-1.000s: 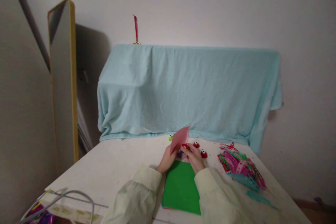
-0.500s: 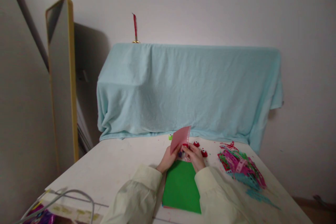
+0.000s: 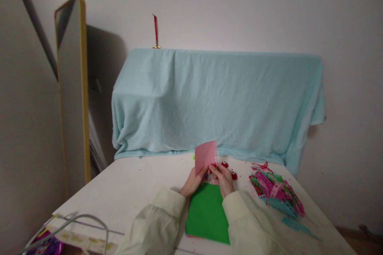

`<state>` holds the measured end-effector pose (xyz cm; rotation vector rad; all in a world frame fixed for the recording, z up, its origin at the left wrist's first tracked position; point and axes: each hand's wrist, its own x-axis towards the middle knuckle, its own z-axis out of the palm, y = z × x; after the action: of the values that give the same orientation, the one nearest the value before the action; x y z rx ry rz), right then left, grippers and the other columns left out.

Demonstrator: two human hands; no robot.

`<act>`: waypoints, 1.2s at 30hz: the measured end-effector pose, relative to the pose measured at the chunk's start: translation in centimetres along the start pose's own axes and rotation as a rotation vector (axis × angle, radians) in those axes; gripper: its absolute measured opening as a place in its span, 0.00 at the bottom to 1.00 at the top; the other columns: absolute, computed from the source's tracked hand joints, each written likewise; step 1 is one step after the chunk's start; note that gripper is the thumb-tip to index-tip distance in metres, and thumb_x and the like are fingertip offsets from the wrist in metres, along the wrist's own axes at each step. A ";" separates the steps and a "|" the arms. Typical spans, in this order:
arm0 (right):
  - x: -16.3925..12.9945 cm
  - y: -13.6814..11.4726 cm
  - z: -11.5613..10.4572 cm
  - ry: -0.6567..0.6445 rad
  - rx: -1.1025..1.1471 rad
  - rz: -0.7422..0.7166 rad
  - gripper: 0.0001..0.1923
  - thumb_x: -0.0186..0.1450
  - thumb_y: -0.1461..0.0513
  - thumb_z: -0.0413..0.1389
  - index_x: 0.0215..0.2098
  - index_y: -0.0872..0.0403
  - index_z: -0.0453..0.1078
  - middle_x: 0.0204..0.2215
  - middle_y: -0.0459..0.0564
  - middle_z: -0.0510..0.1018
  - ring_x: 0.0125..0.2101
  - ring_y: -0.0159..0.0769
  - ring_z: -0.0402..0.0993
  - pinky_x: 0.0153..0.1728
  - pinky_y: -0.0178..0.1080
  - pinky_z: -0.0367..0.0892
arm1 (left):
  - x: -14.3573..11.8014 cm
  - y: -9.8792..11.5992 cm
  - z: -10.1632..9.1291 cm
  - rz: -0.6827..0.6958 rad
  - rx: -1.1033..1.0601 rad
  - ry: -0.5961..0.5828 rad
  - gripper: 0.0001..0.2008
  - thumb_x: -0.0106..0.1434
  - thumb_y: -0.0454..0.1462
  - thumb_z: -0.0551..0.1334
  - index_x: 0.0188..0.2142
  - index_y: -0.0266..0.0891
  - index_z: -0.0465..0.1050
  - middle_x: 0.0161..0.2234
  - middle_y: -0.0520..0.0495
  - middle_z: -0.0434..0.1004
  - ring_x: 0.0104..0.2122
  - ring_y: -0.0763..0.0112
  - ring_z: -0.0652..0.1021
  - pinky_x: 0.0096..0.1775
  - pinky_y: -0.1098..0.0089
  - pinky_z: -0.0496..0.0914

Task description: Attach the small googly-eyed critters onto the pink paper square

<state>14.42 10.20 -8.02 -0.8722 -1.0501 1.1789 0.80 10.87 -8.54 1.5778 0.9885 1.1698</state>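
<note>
both hands, left hand (image 3: 195, 181) and right hand (image 3: 224, 179), pinch the pink card (image 3: 206, 156) upright at the desk's (image 3: 134, 191) far edge; green sheet (image 3: 207, 215) lies untouched, trimmings (image 3: 273, 191) heaped right.

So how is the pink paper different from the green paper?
The pink paper is held up on edge by the left hand and right hand; the green paper lies flat on the table. The pink paper looks smaller than the green one, and it has a punched, lacy right edge, while the green paper's edges look plain. Both are plain-coloured sheets.
</note>
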 end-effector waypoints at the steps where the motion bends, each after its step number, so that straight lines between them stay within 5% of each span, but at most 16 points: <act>1: 0.1 -0.1 0.1 0.009 -0.002 -0.007 0.18 0.49 0.50 0.64 0.29 0.55 0.72 0.21 0.45 0.72 0.17 0.26 0.59 0.17 0.31 0.51 | 0.0 -0.1 0.0 -0.003 -0.003 0.008 0.27 0.61 0.56 0.51 0.26 0.33 0.68 0.16 0.53 0.62 0.17 0.76 0.63 0.22 0.74 0.56; 13: 0.1 0.1 0.6 -0.044 0.051 0.002 0.18 0.50 0.53 0.65 0.35 0.55 0.73 0.29 0.48 0.76 0.27 0.32 0.68 0.26 0.34 0.62 | 0.5 -0.7 -0.3 -0.021 -0.013 0.113 0.26 0.61 0.55 0.53 0.23 0.34 0.67 0.16 0.51 0.64 0.18 0.74 0.65 0.24 0.73 0.58; 36: -0.6 -2.0 1.2 0.044 0.023 0.022 0.23 0.47 0.52 0.65 0.38 0.54 0.75 0.28 0.48 0.76 0.27 0.34 0.68 0.24 0.34 0.60 | 0.7 -1.4 -0.4 0.015 0.010 0.112 0.23 0.62 0.53 0.52 0.26 0.35 0.67 0.17 0.52 0.64 0.19 0.75 0.64 0.24 0.74 0.58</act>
<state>13.81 9.22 -5.93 -0.8905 -0.9917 1.1829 0.46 11.98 -9.67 1.5438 1.0577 1.2774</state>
